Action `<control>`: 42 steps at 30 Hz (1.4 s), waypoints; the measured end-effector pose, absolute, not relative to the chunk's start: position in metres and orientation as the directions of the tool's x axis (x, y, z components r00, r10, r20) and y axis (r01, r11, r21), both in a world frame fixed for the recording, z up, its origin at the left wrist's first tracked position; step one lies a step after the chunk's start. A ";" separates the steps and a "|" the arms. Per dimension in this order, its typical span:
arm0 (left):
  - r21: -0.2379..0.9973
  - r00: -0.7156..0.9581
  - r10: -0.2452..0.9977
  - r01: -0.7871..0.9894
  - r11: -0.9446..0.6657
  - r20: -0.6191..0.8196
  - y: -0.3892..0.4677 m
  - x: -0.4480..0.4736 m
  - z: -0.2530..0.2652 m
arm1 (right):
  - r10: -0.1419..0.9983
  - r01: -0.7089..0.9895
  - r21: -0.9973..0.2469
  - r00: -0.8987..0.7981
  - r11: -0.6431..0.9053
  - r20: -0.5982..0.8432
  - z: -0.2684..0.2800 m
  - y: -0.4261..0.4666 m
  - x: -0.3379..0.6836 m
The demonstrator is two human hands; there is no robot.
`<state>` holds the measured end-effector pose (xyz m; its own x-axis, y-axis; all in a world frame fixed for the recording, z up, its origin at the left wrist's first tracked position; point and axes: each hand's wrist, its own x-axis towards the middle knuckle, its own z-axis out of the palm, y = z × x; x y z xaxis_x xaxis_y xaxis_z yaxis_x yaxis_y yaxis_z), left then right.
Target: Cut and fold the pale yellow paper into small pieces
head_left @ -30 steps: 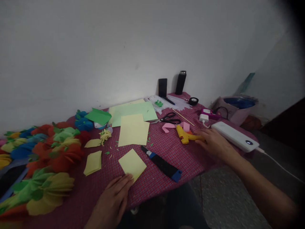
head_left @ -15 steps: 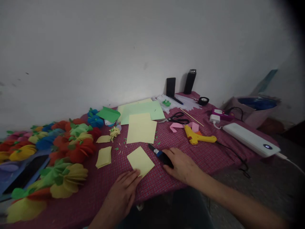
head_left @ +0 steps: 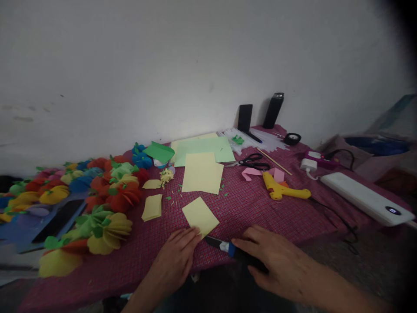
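My right hand [head_left: 276, 261] is closed around the black handle of a knife [head_left: 239, 253] with a dark blade and a blue collar. The blade points left, and its tip is at the bottom corner of a pale yellow square of paper [head_left: 200, 215]. My left hand [head_left: 177, 254] holds that corner down, its fingers together and their tips on the paper. Beyond the square are larger pale yellow sheets [head_left: 202, 173] with green scraps scattered around them. To the left lie a small stack of cut yellow papers [head_left: 152, 207] and a clump of yellow shreds [head_left: 167, 176].
Colourful paper flowers [head_left: 122, 195] crowd the left side. Scissors [head_left: 254, 161], a yellow glue gun [head_left: 283, 187], a wooden stick [head_left: 275, 161] and a white power bank [head_left: 365, 198] lie to the right. A phone [head_left: 245, 117] and a black flask [head_left: 273, 111] stand by the wall.
My right hand has drawn the knife down toward me, bringing its tip from the right of the square to the bottom corner. My left hand stays on the paper; the view has shifted slightly.
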<state>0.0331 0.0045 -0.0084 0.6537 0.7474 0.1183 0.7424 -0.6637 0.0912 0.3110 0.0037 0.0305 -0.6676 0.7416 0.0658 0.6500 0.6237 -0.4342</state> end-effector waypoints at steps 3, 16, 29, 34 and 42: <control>0.099 0.652 0.749 0.743 -0.662 0.118 0.005 0.034 -0.008 | 0.743 0.654 -0.419 -0.664 0.630 0.082 0.029 0.010 0.302; 0.283 0.431 0.821 0.790 -0.544 0.375 0.028 0.048 0.020 | 0.758 0.684 -0.370 -0.646 0.628 0.092 0.019 0.020 0.302; 0.149 0.457 0.866 0.860 -0.489 0.204 0.059 0.072 -0.019 | 0.750 0.690 -0.348 -0.658 0.635 0.065 0.012 0.023 0.306; 0.147 0.446 0.868 0.864 -0.481 0.220 0.060 0.071 -0.021 | 0.738 0.684 -0.341 -0.673 0.645 0.047 0.011 0.026 0.308; 0.174 0.436 0.872 0.862 -0.476 0.223 0.059 0.071 -0.022 | 0.738 0.692 -0.320 -0.674 0.647 0.035 0.009 0.030 0.323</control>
